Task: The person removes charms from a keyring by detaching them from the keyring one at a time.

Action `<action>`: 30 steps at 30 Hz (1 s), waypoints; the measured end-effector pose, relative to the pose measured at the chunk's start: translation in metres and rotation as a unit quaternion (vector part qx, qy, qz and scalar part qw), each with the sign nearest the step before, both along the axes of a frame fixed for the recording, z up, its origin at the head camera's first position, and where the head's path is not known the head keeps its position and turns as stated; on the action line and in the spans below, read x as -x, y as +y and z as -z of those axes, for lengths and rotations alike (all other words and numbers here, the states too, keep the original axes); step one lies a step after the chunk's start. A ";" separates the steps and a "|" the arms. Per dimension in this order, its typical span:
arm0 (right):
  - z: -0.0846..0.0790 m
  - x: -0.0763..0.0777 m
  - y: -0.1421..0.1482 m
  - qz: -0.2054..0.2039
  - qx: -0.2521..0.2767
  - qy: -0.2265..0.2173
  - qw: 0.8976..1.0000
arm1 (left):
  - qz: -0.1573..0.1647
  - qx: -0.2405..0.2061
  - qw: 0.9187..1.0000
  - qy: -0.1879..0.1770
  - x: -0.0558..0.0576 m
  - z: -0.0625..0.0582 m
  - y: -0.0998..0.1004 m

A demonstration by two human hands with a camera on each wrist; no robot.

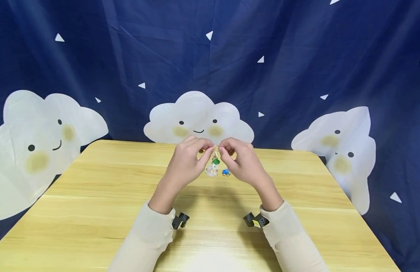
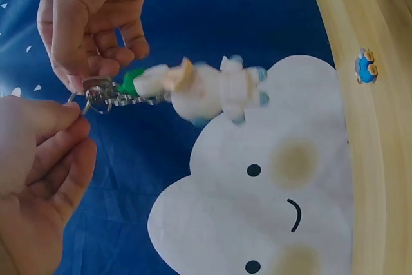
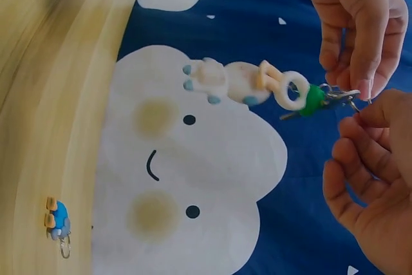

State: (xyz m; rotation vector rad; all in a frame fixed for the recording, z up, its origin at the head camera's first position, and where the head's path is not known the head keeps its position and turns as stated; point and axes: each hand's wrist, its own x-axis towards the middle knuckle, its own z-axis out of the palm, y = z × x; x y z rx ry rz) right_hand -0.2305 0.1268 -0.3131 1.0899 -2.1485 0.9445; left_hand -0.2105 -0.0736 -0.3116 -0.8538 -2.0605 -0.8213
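Note:
A keychain hangs between both hands. It bears a white figurine (image 2: pixel 199 91) with pale blue feet, a green piece (image 3: pixel 313 100) and a short metal chain. My left hand (image 1: pixel 187 160) pinches the metal key ring at the top between thumb and forefinger. From the other side my right hand (image 1: pixel 244 162) pinches the same ring end, its fingertips close to the left ones. The figurine dangles below the fingers, above the table. A small blue figure (image 1: pixel 226 172) with its own ring (image 3: pixel 65 246) lies on the table, near the right hand in the head view.
Underneath is a light wooden table (image 1: pixel 104 189), its far edge just behind the hands. A dark blue curtain (image 1: pixel 182 49) with white clouds and triangles hangs beyond it. Small black wrist cameras (image 1: pixel 180 221) sit at both cuffs.

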 end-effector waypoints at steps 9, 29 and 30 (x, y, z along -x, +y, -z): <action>-0.005 -0.003 0.002 0.018 0.052 -0.084 0.995 | 0.058 -0.013 0.998 -0.012 -0.001 -0.004 -0.005; -0.007 -0.008 0.007 -0.059 0.106 -0.277 0.953 | 0.071 0.044 0.990 0.109 0.008 0.000 -0.010; -0.008 -0.009 0.008 -0.060 0.104 -0.282 0.952 | 0.064 0.059 0.989 0.121 0.008 0.000 -0.010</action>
